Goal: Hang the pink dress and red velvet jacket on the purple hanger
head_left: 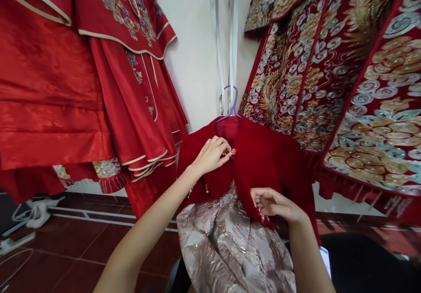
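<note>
A dark red velvet jacket [263, 152] hangs in front of me on a purple hanger [232, 104]. Its front edges part toward the bottom, over a shiny silvery-pink brocade skirt [226, 240]. At the upper chest, my left hand [213, 153] pinches a small gold beaded fastening [233, 151] near the collar. Lower down, my right hand [271, 203] has its fingers curled round the jacket's right-hand front edge, where a beaded trim [262, 216] shows beneath the fingers. Beaded drops [207, 188] dangle on the left front panel.
Red garments with pale piping [138, 104] hang at left, and heavily embroidered red and gold garments [312, 73] at right. White straps [233, 34] run down the wall above the hanger. Below are a white rail [108, 218], white shoes [41, 212], a black seat [365, 262] and a phone [325, 260].
</note>
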A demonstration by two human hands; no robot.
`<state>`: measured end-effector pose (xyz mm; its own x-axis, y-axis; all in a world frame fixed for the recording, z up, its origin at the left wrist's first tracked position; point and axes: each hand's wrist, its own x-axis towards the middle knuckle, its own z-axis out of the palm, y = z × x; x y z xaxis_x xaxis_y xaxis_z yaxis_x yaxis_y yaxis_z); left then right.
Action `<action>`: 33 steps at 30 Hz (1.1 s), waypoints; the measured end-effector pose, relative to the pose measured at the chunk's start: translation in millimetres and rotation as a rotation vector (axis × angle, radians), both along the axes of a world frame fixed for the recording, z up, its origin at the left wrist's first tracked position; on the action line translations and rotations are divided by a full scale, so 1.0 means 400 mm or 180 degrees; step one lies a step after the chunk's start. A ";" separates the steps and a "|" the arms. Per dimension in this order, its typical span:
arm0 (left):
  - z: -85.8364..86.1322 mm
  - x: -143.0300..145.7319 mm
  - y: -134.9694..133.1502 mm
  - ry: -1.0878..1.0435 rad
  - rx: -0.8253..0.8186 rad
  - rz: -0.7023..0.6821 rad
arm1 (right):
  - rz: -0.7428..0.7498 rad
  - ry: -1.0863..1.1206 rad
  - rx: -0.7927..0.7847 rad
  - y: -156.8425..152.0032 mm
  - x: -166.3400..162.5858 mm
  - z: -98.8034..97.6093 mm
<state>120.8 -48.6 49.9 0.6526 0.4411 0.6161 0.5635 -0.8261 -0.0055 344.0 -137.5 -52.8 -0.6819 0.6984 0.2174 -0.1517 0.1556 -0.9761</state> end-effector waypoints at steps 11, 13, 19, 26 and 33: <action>0.022 0.003 0.023 0.0182 -0.0147 -0.0247 | -0.0560 0.0105 0.0470 -0.019 0.006 0.027; 0.024 0.002 0.023 -0.0007 -0.0209 -0.0309 | -0.1124 0.0095 0.0585 -0.011 -0.005 0.040; -0.006 0.014 0.010 -0.1052 -0.0369 -0.0075 | -0.4566 0.0263 0.2010 0.072 -0.126 0.178; -0.067 -0.039 0.039 -0.1023 0.0544 0.1525 | -0.5222 -0.1300 0.3016 0.154 -0.261 0.229; -0.033 -0.195 0.110 -0.1372 0.0073 0.2061 | -0.5061 -0.2111 0.3340 0.118 -0.054 0.161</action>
<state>42.8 -4.7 36.8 -0.0300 0.6367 0.7705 0.8899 -0.3340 0.3106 322.3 -90.5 11.7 0.1637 0.4370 0.8844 0.9417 0.1979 -0.2721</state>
